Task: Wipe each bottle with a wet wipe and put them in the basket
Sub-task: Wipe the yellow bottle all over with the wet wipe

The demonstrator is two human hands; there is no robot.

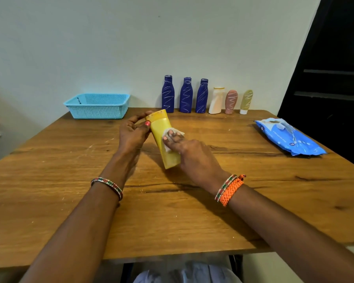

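The person is holding a yellow bottle (166,139) tilted over the middle of the wooden tabletop (70,201). The left hand (134,132) is gripping its cap end, fingers (140,116) curled round it. The right hand (189,151) is pressing a white wet wipe (168,132) against the bottle's side, fingers bent over the wipe. At about eleven o'clock from the bottle a blue basket (97,106) is sitting near the wall. At one o'clock six more bottles (206,97) are standing upright in a row. At three o'clock a blue wipes pack (289,137) is lying near the edge.
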